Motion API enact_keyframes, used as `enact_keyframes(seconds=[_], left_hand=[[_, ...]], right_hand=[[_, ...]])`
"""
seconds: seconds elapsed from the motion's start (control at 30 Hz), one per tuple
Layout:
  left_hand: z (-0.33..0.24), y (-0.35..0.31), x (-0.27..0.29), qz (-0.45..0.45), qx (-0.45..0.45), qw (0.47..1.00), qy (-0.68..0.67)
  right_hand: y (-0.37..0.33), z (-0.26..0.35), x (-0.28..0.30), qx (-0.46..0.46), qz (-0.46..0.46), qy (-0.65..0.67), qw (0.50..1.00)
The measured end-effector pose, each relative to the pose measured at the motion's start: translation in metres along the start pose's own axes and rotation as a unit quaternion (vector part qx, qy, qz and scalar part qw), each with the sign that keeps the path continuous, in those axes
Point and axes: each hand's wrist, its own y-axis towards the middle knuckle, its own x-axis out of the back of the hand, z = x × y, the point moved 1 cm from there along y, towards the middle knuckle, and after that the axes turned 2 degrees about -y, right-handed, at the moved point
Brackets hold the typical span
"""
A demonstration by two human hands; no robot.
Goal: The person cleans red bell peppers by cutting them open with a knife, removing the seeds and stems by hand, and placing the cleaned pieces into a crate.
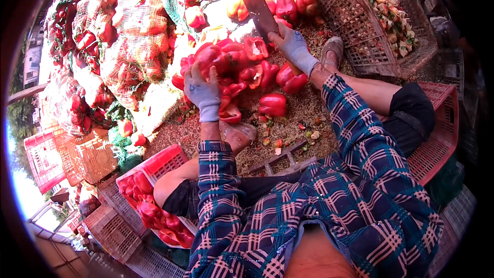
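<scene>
My right hand point(294, 47), in a pale glove, grips a broad-bladed knife point(261, 14) whose blade points up and away to the left. My left hand point(202, 91), gloved the same way, has its thumb and fingers around a red bell pepper point(208, 57) at the near left of a pile. Several cut, hollow pepper pieces point(256, 49) lie between the hands. Whole red peppers rest close by, one point(292, 79) under my right wrist and another point(272, 104) nearer me. Glare washes out part of the far pile.
A crate of red pepper pieces point(149, 207) stands by my left knee. At the far right, a tilted crate point(355, 25) adjoins a heap of scraps point(391, 15). Net sacks of peppers point(136, 31) are stacked at the left. Seeds and trimmings cover the ground point(296, 116).
</scene>
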Motion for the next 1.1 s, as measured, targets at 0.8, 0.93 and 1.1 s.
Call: enact_keyframes(seconds=[0.8, 0.93, 1.1], left_hand=[[-0.027, -0.099, -0.060, 0.235, 0.451, 0.283, -0.813], [-0.011, -0.105, -0.061, 0.231, 0.317, 0.312, -0.865], [-0.051, -0.101, -0.033, 0.170, 0.464, 0.228, -0.839]], right_hand=[[-0.113, 0.020, 0.016, 0.321, -0.083, -0.117, 0.936], [-0.143, 0.045, 0.017, 0.452, -0.085, -0.139, 0.877], [-0.132, 0.021, -0.008, 0.414, -0.051, -0.290, 0.861]])
